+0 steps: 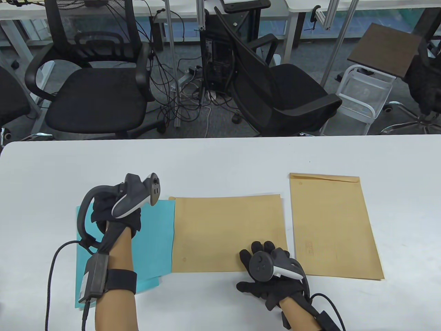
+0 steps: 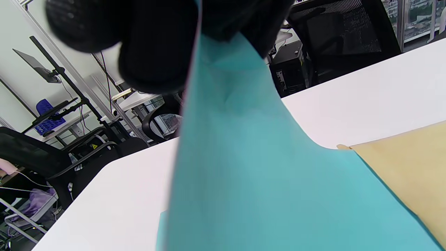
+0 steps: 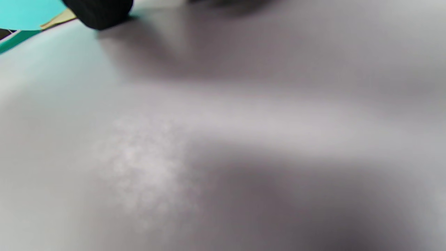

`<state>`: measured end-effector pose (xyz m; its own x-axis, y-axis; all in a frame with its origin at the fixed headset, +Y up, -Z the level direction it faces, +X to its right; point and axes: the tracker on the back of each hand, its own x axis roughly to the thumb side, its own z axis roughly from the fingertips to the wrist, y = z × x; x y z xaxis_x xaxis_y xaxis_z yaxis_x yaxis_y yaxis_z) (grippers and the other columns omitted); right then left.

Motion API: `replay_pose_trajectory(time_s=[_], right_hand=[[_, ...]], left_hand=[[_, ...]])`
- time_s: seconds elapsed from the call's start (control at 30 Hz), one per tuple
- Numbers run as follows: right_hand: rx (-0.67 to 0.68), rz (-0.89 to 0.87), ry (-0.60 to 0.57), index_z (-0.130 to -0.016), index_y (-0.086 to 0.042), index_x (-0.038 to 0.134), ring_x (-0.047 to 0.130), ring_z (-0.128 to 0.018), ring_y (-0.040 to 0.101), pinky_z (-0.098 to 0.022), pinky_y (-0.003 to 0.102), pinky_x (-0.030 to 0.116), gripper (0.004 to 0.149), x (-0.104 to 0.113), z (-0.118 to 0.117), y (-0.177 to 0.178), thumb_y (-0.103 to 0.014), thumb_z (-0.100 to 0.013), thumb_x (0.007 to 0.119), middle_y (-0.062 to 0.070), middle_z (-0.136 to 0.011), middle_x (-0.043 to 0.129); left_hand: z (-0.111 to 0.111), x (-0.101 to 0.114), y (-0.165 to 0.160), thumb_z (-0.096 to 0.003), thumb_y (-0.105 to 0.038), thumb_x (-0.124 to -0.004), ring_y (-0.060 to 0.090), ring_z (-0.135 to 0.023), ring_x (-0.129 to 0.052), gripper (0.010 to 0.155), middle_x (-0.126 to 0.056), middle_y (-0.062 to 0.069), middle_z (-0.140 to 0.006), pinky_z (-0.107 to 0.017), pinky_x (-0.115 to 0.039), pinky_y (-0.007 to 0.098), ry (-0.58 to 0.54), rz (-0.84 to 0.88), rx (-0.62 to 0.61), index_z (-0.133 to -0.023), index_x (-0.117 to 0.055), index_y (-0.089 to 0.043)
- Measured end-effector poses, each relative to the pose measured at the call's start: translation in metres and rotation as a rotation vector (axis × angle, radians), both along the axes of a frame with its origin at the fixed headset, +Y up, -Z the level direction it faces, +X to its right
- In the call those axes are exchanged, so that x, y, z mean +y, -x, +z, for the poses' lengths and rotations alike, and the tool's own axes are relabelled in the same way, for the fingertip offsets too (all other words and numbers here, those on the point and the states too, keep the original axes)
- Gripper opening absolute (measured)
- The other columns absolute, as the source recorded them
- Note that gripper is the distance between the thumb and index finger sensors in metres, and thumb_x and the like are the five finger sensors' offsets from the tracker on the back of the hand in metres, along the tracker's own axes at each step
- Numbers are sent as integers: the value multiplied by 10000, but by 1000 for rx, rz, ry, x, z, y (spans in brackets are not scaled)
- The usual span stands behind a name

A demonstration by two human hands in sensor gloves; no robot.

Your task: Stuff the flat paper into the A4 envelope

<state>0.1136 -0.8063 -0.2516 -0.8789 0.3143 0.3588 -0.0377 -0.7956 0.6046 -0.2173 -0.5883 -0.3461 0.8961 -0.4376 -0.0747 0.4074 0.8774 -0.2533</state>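
Two manila envelopes lie on the white bench (image 1: 220,158) in the table view: one (image 1: 229,234) turned sideways in the middle with its mouth to the left, and a second envelope (image 1: 332,226) upright just to its right, flap end away from the person, untouched. Teal paper (image 1: 156,238) sticks out of the middle envelope's left mouth, its right part already hidden inside, so the stuffing looks partly done. The left hand (image 1: 110,210) sits on the paper's outer, far-left part, placed there to feed the sheet rightward. The right hand (image 1: 265,265) rests with fingers spread flat on the envelope's near right corner, most likely to pin it so it does not slide as the paper goes in.

From the left wrist view, the gloved fingers (image 2: 153,45) hang in at the top and pinch the teal paper (image 2: 264,181) at its edge, lifting it so the sheet bows up off the bench (image 2: 366,97) and curves down toward the envelope (image 2: 411,164) at the right. That raised hold keeps the sheet stiff enough to push.

The right wrist view is very blurred, mostly grey surface close up; one dark fingertip (image 3: 101,14) shows at the top left beside a sliver of teal paper (image 3: 28,12), and I cannot tell more from it.
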Motion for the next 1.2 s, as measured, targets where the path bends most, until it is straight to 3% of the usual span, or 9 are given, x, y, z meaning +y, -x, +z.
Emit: replay_pose_trajectory(time_s=[0.2, 0.3, 0.57, 1.2], right_hand=[[1, -8, 0, -1125, -158, -17, -182, -896, 586, -533, 814, -15, 879, 0, 0, -1, -578, -613, 561, 236, -1074, -163], [5, -12, 2, -1124, -163, -12, -183, -897, 581, -535, 811, -18, 871, 0, 0, -2, -572, -614, 563, 231, -1075, -160], [6, -21, 14, -1123, -166, -17, -197, -892, 575, -530, 807, -31, 870, 0, 0, -4, -566, -615, 567, 227, -1071, -170], [3, -33, 26, -1120, -166, -24, -216, -883, 566, -521, 801, -51, 885, 0, -1, -5, -562, -609, 579, 220, -1065, -183]], left_hand=[[-6, -10, 6, -480, -148, -732, 286, -517, -990, 409, -908, 99, -869, -445, -804, 473, -58, -35, -16, -848, -882, -243], [-8, -13, 18, -488, -149, -729, 287, -534, -987, 406, -900, 93, -873, -453, -800, 474, -16, 26, 34, -854, -874, -247], [-12, -23, 49, -478, -151, -727, 293, -530, -987, 403, -893, 103, -871, -455, -803, 480, -183, 179, 34, -838, -881, -247], [-39, -49, 42, -482, -160, -733, 264, -504, -1015, 410, -891, 119, -860, -434, -857, 445, -127, 338, 59, -861, -874, -231]])
